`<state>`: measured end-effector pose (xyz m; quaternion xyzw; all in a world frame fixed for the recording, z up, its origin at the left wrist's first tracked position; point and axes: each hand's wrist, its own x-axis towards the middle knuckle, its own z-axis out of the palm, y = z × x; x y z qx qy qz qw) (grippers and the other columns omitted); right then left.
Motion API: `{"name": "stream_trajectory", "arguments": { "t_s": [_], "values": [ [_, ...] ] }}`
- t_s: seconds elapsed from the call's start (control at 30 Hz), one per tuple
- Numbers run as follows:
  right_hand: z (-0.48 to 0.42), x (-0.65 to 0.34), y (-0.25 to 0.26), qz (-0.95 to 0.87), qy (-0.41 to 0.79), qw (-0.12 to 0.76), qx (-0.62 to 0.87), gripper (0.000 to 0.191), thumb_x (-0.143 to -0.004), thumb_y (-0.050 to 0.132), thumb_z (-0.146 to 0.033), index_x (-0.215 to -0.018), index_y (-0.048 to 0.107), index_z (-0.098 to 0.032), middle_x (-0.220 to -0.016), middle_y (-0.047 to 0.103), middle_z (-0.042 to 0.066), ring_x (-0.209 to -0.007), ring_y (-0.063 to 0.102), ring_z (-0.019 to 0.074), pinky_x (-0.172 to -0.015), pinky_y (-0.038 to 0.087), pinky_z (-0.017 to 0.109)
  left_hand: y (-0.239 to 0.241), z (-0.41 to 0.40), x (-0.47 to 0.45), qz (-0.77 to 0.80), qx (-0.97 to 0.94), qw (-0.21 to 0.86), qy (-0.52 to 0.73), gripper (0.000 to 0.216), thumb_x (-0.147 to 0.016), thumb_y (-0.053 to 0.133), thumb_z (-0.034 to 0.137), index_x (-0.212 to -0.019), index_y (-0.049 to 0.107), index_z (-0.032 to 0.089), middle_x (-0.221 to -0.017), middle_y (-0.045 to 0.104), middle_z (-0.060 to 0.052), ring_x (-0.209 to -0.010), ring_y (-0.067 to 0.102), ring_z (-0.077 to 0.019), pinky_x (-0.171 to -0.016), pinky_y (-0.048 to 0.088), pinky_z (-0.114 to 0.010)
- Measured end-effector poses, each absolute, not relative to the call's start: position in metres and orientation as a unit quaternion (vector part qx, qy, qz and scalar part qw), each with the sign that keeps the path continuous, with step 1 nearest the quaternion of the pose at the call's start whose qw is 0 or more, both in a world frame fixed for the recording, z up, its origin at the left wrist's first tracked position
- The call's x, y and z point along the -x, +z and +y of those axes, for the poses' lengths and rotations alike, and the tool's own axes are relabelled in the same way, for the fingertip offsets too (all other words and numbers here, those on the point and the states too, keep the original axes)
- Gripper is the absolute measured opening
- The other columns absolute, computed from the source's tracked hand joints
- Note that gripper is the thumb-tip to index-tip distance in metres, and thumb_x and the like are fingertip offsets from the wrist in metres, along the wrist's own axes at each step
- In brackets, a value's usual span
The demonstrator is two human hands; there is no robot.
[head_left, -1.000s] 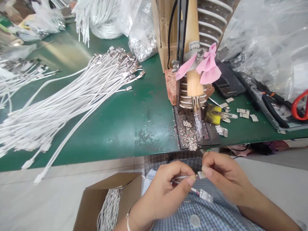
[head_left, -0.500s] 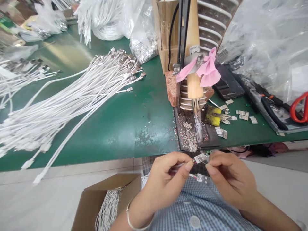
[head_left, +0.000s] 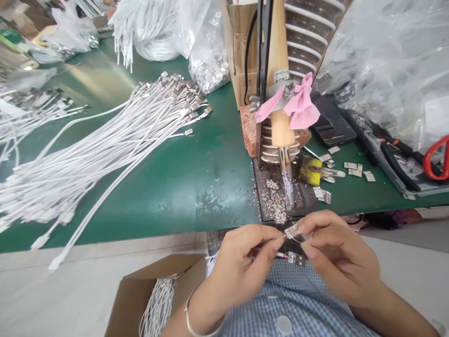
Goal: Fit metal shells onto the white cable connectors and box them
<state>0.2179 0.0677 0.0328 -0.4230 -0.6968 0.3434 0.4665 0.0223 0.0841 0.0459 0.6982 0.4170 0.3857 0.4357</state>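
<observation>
It was a small cable-assembly workshop: a green counter [head_left: 168, 187] carried heaps of white cables [head_left: 105, 145], a clamped soldering iron [head_left: 280, 112], solder debris [head_left: 275, 201] and loose metal connector shells [head_left: 354, 171].

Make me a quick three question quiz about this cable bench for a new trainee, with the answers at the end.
1. True or false: the left hand and right hand lie flat on the green table.
2. What is tied round the wooden soldering iron? A) blue tape B) pink ribbon C) a rubber glove
3. What holds the white cables beside the left wrist?
Key: 1 false, their fingers pinch a metal connector off the table. 2 B. 3 an open cardboard box.
</observation>
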Motion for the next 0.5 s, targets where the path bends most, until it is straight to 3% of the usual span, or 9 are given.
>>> {"name": "stream_trajectory", "arguments": {
  "t_s": [0.27, 0.5],
  "values": [
    [0.0694, -0.2171, 0.0363, -0.699, 0.339, 0.452, 0.438, 0.022, -0.083, 0.053, -0.005, -0.091, 0.058, -0.025, -0.093, 0.061, 0.003, -0.084, 0.061, 0.0175, -0.071, 0.053, 0.032, 0.0444, 0.0843, -0.0211, 0.391, -0.742, 0.395, 0.375, 0.017, -0.087, 0.058, 0.003, -0.093, 0.065, 0.017, -0.079, 0.072, -0.002, -0.066, 0.063, -0.0103, -0.062, 0.049, -0.02],
    [0.0704, -0.2176, 0.034, -0.698, 0.331, 0.448, 0.45, 0.02, -0.084, 0.054, -0.007, -0.09, 0.06, -0.025, -0.097, 0.061, 0.004, -0.086, 0.061, 0.0184, -0.071, 0.053, 0.033, 0.0474, 0.0882, -0.024, 0.426, -0.721, 0.378, 0.394, 0.013, -0.088, 0.059, 0.007, -0.09, 0.067, 0.017, -0.072, 0.071, -0.001, -0.06, 0.062, -0.0105, -0.057, 0.049, -0.021]
  ]
}}
